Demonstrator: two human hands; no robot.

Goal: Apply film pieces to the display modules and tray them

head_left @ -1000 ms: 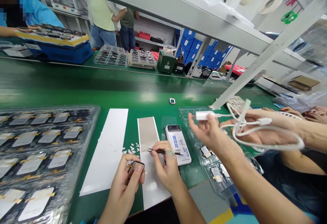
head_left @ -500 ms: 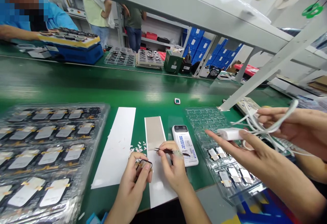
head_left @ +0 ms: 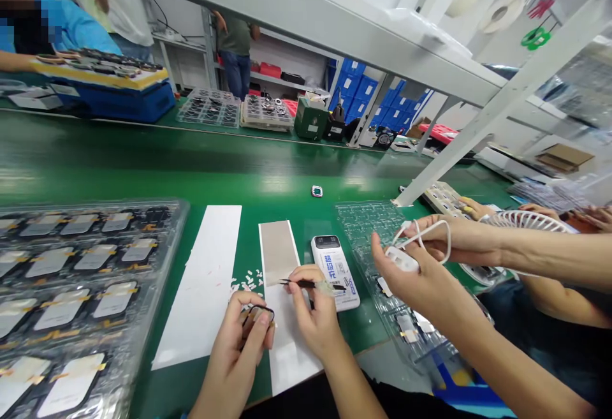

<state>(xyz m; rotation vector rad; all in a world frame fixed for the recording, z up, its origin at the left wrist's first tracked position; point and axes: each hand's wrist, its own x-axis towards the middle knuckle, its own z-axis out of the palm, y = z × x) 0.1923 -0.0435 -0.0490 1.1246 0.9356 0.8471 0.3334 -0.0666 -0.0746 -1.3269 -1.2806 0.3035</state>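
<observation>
Both hands pinch: left (head_left: 233,350) a black loop (head_left: 259,314), right (head_left: 313,321) tweezers (head_left: 301,284), by 超级充 power bank (head_left: 335,272).

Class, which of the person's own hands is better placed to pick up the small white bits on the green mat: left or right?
Right, probably: the right hand holds tweezers with tips pointing toward the white bits, while the left hand is busy pinching a small black loop.
</observation>
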